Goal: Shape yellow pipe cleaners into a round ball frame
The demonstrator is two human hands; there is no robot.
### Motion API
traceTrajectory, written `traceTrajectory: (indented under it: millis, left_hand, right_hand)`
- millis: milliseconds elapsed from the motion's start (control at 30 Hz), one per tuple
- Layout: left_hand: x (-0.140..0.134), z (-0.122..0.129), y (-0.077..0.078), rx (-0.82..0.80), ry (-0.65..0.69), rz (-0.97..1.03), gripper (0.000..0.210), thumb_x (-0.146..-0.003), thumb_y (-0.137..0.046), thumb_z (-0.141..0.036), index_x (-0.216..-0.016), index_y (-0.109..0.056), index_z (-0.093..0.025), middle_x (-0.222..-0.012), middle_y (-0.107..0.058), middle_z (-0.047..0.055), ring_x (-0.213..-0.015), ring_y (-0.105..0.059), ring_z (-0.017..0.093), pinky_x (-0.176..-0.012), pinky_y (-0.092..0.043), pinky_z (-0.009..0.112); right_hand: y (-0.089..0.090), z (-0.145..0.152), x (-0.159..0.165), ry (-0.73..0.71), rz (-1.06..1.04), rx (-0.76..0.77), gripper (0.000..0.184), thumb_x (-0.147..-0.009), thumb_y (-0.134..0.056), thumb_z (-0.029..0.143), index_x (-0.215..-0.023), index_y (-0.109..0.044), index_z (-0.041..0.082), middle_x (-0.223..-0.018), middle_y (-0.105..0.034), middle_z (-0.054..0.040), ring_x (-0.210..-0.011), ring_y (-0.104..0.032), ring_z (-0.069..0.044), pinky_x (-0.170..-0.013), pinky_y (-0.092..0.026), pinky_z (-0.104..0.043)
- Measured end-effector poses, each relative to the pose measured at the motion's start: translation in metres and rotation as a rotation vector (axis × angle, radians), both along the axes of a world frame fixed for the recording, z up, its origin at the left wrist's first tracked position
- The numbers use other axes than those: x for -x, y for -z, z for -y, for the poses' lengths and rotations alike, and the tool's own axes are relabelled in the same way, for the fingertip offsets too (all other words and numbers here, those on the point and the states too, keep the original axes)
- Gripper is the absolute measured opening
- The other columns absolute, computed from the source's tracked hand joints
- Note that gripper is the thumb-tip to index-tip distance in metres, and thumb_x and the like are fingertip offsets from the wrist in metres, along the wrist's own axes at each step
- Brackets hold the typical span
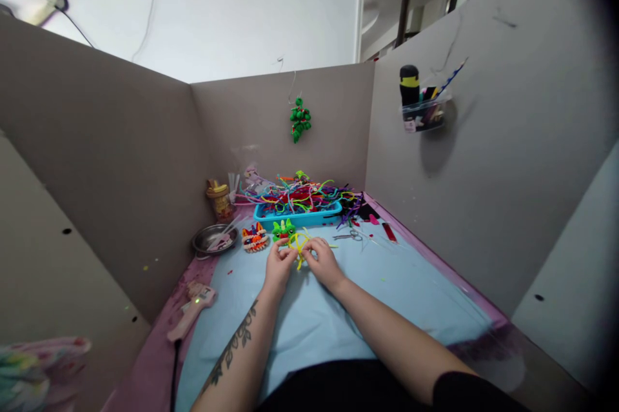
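Note:
Both hands meet over the blue cloth at the middle of the table. A yellow pipe-cleaner shape [299, 244], bent into loops with loose ends, is held between them. My left hand [279, 264] pinches its left side, and my right hand [323, 262] pinches its right side with the fingertips closed. Just behind my left hand sits a green pipe-cleaner figure [284, 229], partly hidden by the fingers. An orange and white pipe-cleaner figure [255, 238] lies to its left.
A blue tray [300, 220] heaped with coloured pipe cleaners stands behind. Scissors [355, 235] lie to the right. A metal bowl [215, 240] and a pink glue gun [195, 309] with a cord are on the left. Grey panels [285, 83] enclose the table.

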State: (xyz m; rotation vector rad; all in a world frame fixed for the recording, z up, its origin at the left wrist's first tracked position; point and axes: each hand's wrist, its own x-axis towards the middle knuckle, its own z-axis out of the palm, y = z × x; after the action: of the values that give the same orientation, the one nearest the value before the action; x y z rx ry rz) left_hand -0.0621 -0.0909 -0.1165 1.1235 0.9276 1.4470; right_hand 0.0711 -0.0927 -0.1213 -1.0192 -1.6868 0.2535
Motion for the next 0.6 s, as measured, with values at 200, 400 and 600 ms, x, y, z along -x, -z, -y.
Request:
traceTrajectory:
  millis: [200,400,600]
  left_hand:
    - [0.0006,-0.0015,0.0032,-0.02,0.034,-0.019,0.05,-0.059,-0.073,-0.031,-0.099,-0.047,-0.018,-0.061,-0.061,-0.003,-0.057,-0.059,0.011,-0.057,-0.041,0.021]
    - [0.0008,-0.0005,0.0015,-0.026,0.03,-0.023,0.051,-0.059,-0.073,-0.03,-0.1,-0.046,-0.018,-0.061,-0.06,-0.003,-0.057,-0.058,0.011,-0.058,-0.04,0.02]
    - [-0.0007,0.0022,-0.0015,-0.023,-0.018,-0.022,0.05,-0.058,-0.073,-0.031,-0.099,-0.047,-0.019,-0.062,-0.061,-0.003,-0.058,-0.059,0.011,-0.059,-0.041,0.021]
  right_hand:
    - [0.0027,-0.0017,0.0001,0.062,-0.076,0.055,0.007,-0.074,-0.053,0.02,-0.067,-0.053,0.02,-0.072,-0.055,-0.0019,-0.077,-0.049,-0.018,-0.073,-0.039,-0.031]
    - [0.0036,0.0007,0.002,0.075,-0.019,0.001,0.01,-0.077,-0.052,0.02,-0.069,-0.057,0.021,-0.077,-0.057,-0.0037,-0.084,-0.049,-0.02,-0.078,-0.039,-0.033]
    - [0.0021,0.0027,0.0033,0.093,-0.036,-0.001,0.007,-0.077,-0.048,0.02,-0.074,-0.055,0.021,-0.076,-0.056,-0.0037,-0.08,-0.049,-0.02,-0.076,-0.038,-0.033]
